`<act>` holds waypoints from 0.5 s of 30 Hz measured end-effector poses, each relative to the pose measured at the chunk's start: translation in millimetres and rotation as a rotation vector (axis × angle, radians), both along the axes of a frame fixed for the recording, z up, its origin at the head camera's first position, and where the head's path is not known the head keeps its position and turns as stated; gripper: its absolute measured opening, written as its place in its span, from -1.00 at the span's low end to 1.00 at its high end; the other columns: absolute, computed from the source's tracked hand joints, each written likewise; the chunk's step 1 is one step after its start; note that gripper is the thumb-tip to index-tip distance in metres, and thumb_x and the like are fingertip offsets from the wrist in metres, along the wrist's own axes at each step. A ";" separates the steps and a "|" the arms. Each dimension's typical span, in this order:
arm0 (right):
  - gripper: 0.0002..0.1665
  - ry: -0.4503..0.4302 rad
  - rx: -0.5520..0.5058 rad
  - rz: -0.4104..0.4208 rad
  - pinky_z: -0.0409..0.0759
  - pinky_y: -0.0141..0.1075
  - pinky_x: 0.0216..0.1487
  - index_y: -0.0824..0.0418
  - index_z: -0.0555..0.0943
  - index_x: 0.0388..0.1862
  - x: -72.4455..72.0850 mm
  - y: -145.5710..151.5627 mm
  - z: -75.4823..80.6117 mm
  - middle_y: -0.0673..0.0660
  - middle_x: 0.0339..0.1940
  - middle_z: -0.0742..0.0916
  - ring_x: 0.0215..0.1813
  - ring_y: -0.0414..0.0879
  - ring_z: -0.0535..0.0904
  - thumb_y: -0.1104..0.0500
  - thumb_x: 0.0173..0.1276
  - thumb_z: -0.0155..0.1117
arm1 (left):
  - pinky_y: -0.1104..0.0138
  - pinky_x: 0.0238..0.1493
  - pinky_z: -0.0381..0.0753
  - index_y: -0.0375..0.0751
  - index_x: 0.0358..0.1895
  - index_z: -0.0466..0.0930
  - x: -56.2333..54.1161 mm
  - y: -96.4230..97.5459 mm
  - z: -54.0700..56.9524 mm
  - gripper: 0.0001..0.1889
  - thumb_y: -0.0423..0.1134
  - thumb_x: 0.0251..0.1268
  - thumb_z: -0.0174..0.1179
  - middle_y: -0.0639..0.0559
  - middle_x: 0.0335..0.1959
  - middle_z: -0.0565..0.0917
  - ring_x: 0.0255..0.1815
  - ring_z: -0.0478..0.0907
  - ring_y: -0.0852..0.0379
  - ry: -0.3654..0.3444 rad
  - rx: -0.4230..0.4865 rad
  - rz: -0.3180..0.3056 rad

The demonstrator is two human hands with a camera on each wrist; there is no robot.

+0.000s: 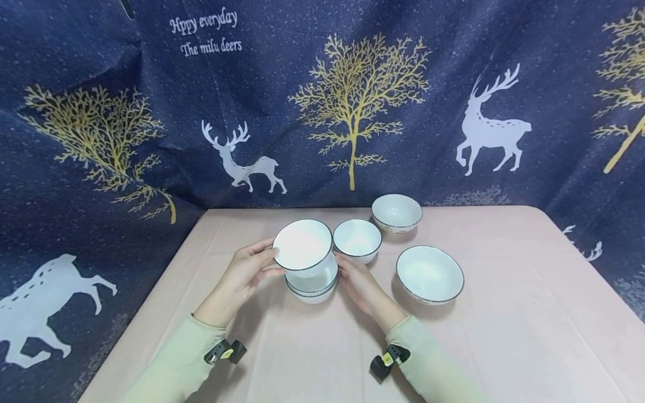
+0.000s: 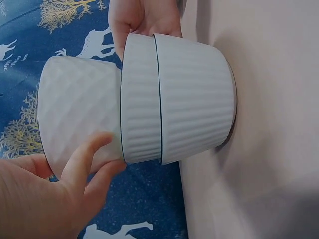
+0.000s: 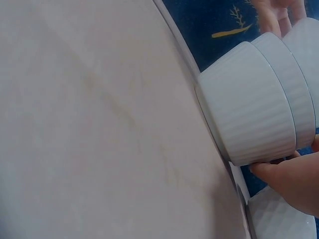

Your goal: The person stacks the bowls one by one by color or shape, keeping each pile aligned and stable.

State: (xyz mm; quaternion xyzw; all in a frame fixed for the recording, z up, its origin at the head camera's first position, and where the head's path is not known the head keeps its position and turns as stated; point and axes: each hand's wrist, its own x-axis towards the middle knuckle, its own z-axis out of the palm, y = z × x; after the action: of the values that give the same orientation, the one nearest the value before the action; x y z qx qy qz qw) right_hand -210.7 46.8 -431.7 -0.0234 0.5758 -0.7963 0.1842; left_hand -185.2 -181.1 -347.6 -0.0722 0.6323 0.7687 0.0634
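Gripping a white dimpled bowl (image 1: pixel 303 244) — left hand (image 1: pixel 246 270) with thumb at the rim and fingers curled beneath.

The bowl is at the mouth of two stacked ribbed bowls (image 2: pixel 197 99) on the pink tabletop (image 1: pixel 534 291); whether its base touches them I cannot tell. The right hand (image 1: pixel 359 281) rests against the stack's right side — whether its fingers pinch, I cannot tell. Beside it stand a small bowl (image 1: pixel 357 238), a back bowl (image 1: pixel 396 211) and a wide bowl (image 1: pixel 430 274).
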 end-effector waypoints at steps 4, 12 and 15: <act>-0.40 0.003 0.004 0.005 0.05 -0.09 0.55 0.42 0.10 0.47 0.1 0.4 0.4 0.29 0.52 0.18 0.52 0.11 0.06 0.14 0.57 -0.19 | 0.22 -0.13 0.74 -0.54 0.32 0.27 -0.3 0.2 -0.5 -0.52 -0.52 0.34 0.03 -0.25 0.04 0.55 -0.22 0.67 0.12 0.003 -0.020 0.000; -0.34 0.001 0.016 0.019 0.02 -0.08 0.55 0.42 0.04 0.49 -1.4 1.3 0.2 0.30 0.53 0.13 0.54 0.13 0.02 0.09 0.57 -0.16 | 0.24 -0.20 0.76 -0.54 0.29 0.31 0.0 0.4 -2.3 -0.52 -0.53 0.31 0.08 -0.12 -0.12 0.63 -0.29 0.67 0.12 0.009 -0.035 0.001; -0.34 -0.005 0.021 0.022 0.02 -0.08 0.55 0.42 0.04 0.49 -0.6 1.5 -0.8 0.30 0.54 0.13 0.54 0.13 0.01 0.10 0.57 -0.16 | 0.23 -0.19 0.75 -0.53 0.29 0.33 0.1 -0.3 -4.3 -0.53 -0.52 0.31 0.09 -0.18 -0.06 0.61 -0.28 0.67 0.13 0.006 -0.043 0.005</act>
State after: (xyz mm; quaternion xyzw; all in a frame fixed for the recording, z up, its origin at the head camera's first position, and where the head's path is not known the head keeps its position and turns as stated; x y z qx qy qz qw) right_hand -211.3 48.4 -432.5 -0.0259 0.5833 -0.7882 0.1943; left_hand -185.2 -181.4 -351.9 -0.0727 0.6486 0.7554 0.0580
